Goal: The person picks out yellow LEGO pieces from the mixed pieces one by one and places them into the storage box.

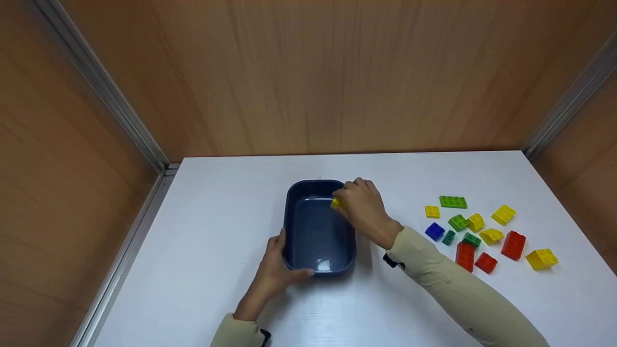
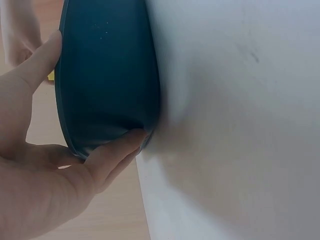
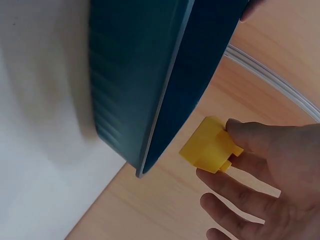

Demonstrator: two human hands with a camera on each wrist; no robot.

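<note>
A dark blue rectangular tub (image 1: pixel 315 267) stands on the white table. My left hand (image 1: pixel 275 270) grips its near left corner, thumb along the near rim and fingers against the outer side wall, as the left wrist view (image 2: pixel 107 85) also has it for the tub. Over the tub's far right part, my right hand (image 1: pixel 364 205) pinches a yellow toy brick (image 3: pixel 207 147) between thumb and fingertips. Its studs point toward the palm in the right wrist view. The tub's floor shows bare apart from a light reflection.
Several loose toy bricks lie on the table to the right: red bricks (image 1: pixel 513 246), yellow bricks (image 1: pixel 542 259), green bricks (image 1: pixel 453 202) and a blue brick (image 1: pixel 435 231). Wooden panels (image 1: pixel 337 77) rise behind and at both sides, with metal rails (image 1: pixel 120 115) at the corners.
</note>
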